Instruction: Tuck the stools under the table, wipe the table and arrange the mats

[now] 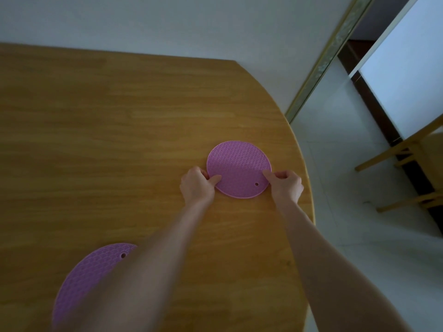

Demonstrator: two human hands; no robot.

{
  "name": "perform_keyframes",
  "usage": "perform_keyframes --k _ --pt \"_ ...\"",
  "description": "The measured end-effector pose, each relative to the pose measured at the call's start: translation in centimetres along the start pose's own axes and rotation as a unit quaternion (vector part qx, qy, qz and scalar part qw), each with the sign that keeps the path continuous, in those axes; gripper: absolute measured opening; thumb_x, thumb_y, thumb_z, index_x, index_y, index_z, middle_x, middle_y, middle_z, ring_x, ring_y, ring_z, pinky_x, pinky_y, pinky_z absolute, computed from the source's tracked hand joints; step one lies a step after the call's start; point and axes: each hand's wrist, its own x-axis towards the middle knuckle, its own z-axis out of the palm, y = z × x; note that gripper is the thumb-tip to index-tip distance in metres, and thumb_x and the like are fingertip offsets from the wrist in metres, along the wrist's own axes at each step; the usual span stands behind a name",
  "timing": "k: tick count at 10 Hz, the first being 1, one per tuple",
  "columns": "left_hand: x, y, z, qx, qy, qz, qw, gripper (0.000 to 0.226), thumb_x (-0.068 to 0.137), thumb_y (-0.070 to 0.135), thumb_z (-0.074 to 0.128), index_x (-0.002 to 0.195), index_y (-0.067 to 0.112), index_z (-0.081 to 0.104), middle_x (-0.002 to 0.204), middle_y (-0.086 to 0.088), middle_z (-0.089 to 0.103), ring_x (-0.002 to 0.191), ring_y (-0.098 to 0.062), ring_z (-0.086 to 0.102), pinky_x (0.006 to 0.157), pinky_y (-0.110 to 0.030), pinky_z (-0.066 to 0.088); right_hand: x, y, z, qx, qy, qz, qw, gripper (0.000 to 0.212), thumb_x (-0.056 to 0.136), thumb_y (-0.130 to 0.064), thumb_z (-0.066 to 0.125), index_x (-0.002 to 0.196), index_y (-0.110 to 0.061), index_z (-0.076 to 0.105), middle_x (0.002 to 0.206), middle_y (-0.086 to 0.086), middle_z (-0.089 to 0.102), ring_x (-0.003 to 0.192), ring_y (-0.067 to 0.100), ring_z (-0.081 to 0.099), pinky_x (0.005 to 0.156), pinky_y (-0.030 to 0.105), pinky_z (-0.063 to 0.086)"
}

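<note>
Head view: pinching a round pink mat [239, 167] by its left edge with the left grip [197, 185] and by its right edge with the right grip [285, 185] (thumbs on top). Lying flat on the wooden surface [119, 128] between both grips. Nearer than the left grip, partly under that forearm, a second pink mat [91, 276].

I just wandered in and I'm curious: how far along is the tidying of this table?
Looks done: the near mat lies flat on the table, partly cut off by the view's edge. In hand: the left hand and right hand pinch opposite edges of the far mat. Left or unclear: a wooden frame, perhaps a stool, stands out on the floor at right; no cloth shows, so wiping cannot be judged.
</note>
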Motion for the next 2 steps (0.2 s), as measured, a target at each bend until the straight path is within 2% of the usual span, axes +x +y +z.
perform_keyframes --k 1,2 --pt "-0.8 -0.5 -1.2 0.011 0.017 0.013 1.000 0.043 0.082 0.037 0.070 0.103 0.001 0.059 0.106 -0.013 0.064 0.104 -0.032 0.055 0.086 -0.038 0.039 -1.1 -0.7 -0.8 0.042 -0.019 0.013 0.999 0.019 0.082 -0.027 0.072 0.089 -0.012 0.063 0.079 -0.003 0.057 0.081 0.014 0.053 0.067 0.023 0.039" --pt "-1.2 -1.3 -3.6 0.009 0.029 0.042 0.999 0.043 0.083 0.037 0.069 0.104 0.001 0.059 0.106 -0.015 0.064 0.104 -0.033 0.055 0.088 -0.039 0.039 -3.2 -1.9 -0.8 0.058 -0.038 -0.010 0.998 0.012 0.085 -0.023 0.067 0.085 -0.011 0.066 0.067 -0.005 0.057 0.063 0.009 0.052 0.049 0.015 0.037"
